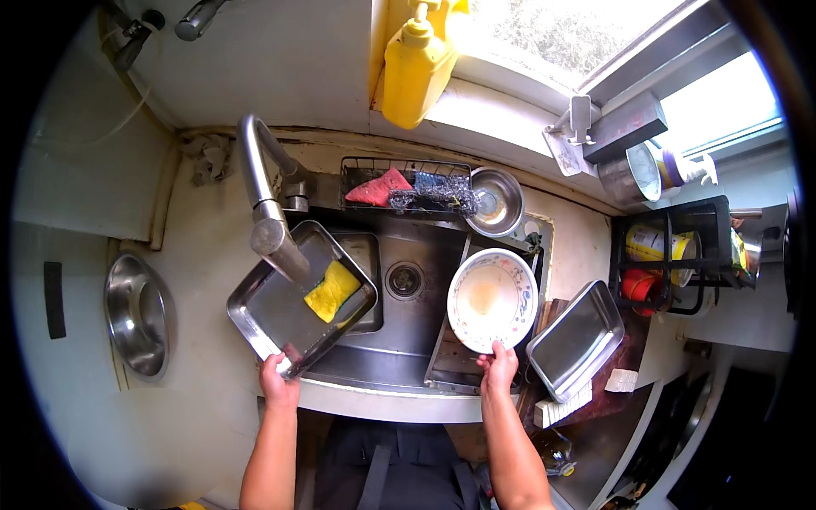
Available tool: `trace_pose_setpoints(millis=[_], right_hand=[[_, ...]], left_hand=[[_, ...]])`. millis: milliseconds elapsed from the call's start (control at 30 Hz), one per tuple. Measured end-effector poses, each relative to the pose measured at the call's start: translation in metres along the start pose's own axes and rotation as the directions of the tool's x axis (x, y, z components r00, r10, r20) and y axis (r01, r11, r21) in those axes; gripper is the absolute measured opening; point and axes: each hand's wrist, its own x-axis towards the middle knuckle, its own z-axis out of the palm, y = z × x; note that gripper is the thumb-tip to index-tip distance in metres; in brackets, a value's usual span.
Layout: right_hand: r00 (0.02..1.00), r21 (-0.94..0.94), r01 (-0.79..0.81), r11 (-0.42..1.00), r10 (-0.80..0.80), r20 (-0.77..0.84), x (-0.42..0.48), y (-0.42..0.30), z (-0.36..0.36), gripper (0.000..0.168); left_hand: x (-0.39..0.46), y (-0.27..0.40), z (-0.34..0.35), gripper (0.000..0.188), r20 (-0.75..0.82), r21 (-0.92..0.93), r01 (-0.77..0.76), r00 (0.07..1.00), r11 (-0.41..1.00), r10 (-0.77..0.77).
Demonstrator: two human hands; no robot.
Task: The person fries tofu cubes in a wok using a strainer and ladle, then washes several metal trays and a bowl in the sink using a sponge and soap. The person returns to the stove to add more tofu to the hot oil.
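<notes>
My left hand (280, 384) grips the near corner of a rectangular metal tray (271, 306), tilted over the left part of the sink beneath the faucet (274, 236). A yellow sponge (333, 292) lies inside this tray. Another metal tray (364, 248) shows partly beneath it in the sink. My right hand (498, 370) holds the near rim of a white patterned bowl (470, 274), with a brownish patch at its bottom, above the right side of the steel sink (408, 347). The drain (405, 280) lies between my hands.
Behind the sink stand a wire rack (408, 162) with a red cloth and steel scourers, and a steel bowl (510, 191). A rectangular metal tray (574, 338) rests at right, near a black rack (669, 255). A metal basin (137, 319) is at left; a yellow jug (414, 76) stands by the window.
</notes>
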Motion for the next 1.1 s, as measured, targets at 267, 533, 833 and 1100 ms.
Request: trace_pose_setpoints(millis=[267, 533, 833, 1100], right_hand=[[0.961, 0.052, -0.156, 0.986, 0.139, 0.237, -0.117, -0.012, 0.045, 0.019], [0.810, 0.085, -0.466, 0.881, 0.386, 0.441, -0.083, 0.046, 0.146, 0.019], [0.921, -0.213, -0.146, 0.966, 0.211, 0.327, -0.039, 0.077, 0.150, 0.028], [0.910, -0.172, -0.318, 0.932, 0.351, 0.221, -0.004, 0.076, 0.105, 0.025]], left_hand=[[0.007, 0.026, -0.047, 0.036, -0.020, -0.112, -0.040, 0.999, 0.993, 0.038], [0.003, 0.045, -0.055, 0.038, -0.042, -0.072, -0.139, 0.990, 0.988, 0.136], [-0.006, 0.027, -0.043, 0.049, -0.037, -0.134, -0.067, 0.997, 0.989, 0.063], [-0.012, 0.024, -0.025, 0.048, -0.021, -0.131, -0.050, 0.999, 0.990, 0.048]])
